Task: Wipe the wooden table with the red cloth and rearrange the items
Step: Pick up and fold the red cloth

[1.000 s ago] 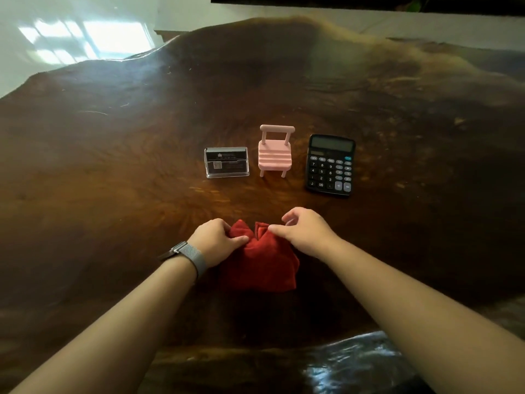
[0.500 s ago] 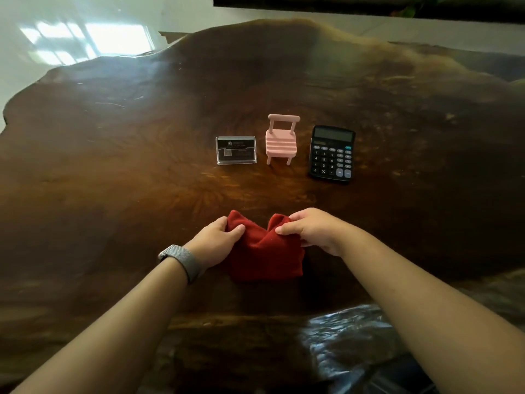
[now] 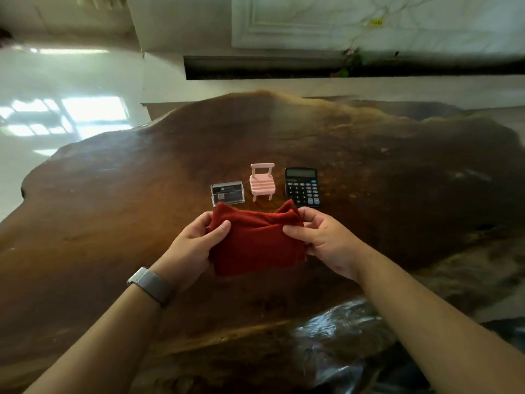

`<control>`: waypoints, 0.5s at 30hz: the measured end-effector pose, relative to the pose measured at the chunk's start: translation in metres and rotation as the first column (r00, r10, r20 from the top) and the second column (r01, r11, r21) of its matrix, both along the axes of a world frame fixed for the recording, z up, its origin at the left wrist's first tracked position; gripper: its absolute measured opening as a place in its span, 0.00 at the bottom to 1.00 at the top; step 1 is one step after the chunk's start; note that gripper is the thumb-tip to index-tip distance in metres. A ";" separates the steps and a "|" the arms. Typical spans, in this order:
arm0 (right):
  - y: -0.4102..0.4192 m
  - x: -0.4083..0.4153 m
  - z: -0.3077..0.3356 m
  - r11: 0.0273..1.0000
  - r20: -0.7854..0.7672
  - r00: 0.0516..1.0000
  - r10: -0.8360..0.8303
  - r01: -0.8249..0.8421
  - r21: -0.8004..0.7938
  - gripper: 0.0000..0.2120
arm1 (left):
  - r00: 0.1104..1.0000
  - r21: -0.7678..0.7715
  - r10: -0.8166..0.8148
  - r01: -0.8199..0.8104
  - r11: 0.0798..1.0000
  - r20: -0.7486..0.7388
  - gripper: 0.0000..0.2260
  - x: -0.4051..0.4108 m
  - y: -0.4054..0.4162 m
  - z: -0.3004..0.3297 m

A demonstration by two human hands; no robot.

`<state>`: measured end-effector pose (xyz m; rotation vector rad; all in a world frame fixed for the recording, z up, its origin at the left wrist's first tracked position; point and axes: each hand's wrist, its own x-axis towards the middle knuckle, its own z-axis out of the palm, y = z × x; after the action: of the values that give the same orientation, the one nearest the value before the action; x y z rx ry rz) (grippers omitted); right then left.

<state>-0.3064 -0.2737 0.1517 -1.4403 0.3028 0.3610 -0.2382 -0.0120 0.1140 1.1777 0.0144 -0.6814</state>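
A dark, irregular slab of glossy wood forms the worktop (image 3: 369, 172), its far edge wavy. Beyond it lies a pale polished floor (image 3: 71, 81) that mirrors bright window light (image 3: 91, 109) at the left. The far wall (image 3: 369, 21) is light with a moulded panel; below it runs a dark recess (image 3: 255, 68), perhaps a planter

A black calculator (image 3: 302, 187) on the far side of the table shows white digits on its keys; 7, 4, 5, 6, 2, 3 and 00 can be made out. To its left, a clear card holder (image 3: 227, 193) holds dark cards whose pale print is too small to read.
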 end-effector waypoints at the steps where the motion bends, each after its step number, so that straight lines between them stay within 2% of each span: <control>1: 0.002 -0.007 0.013 1.000 0.025 0.999 -0.027 0.026 0.017 0.16 | 1.000 -0.014 -0.009 0.009 1.000 0.009 0.12 -0.003 -0.001 0.016; 6: 0.002 -0.047 0.072 0.979 0.146 0.972 -0.182 0.166 0.115 0.14 | 0.992 -0.008 -0.025 0.027 1.000 0.122 0.15 -0.024 -0.020 0.097; 8: -0.007 -0.068 0.090 0.961 0.189 0.948 -0.258 0.232 0.149 0.14 | 0.987 -0.019 -0.066 0.070 0.997 0.149 0.14 -0.038 -0.037 0.124; 15: -0.085 -0.170 0.120 0.864 0.256 0.832 -0.492 0.429 0.263 0.08 | 0.963 -0.051 -0.244 0.252 0.966 0.116 0.15 -0.098 -0.139 0.163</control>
<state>-0.4769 -0.3589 0.2721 -1.1590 0.3346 -0.2351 -0.3363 -0.1509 0.2774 1.1624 -0.2501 -0.8304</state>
